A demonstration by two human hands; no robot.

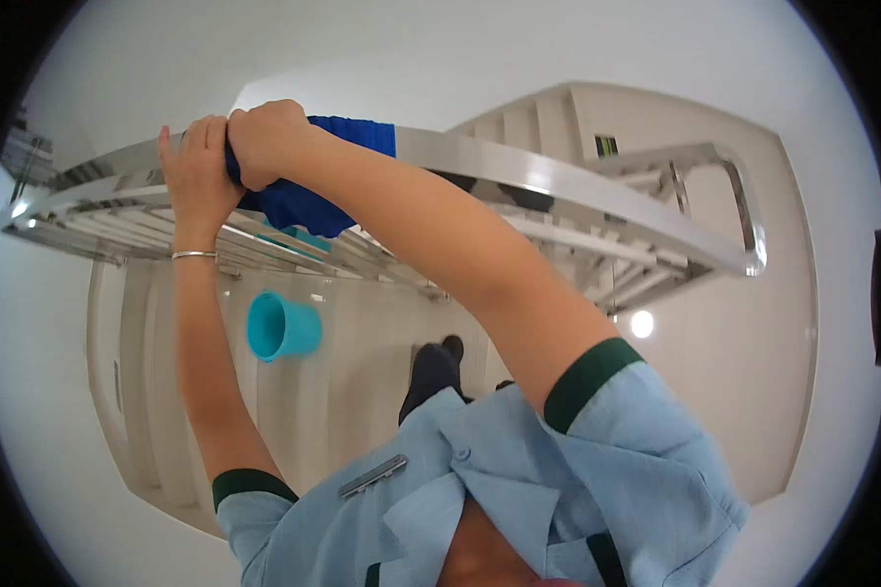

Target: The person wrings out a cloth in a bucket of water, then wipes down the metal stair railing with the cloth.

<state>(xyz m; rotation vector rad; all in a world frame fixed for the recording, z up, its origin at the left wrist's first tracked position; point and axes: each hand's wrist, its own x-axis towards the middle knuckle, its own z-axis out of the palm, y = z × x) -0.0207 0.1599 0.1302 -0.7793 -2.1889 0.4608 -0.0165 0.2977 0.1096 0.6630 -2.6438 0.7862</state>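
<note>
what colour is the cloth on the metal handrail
The cloth is a deep, plain blue, seen best in the head view, beside the right hand.

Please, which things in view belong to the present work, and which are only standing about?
In the work:
blue cloth, under the right hand
metal handrail, under the left hand

Standing about:
turquoise bucket, untouched, though possibly for this work

The cloth [308,201] is deep blue, the bucket [284,326] turquoise, the shirt [499,455] pale blue, green-cuffed.
</note>
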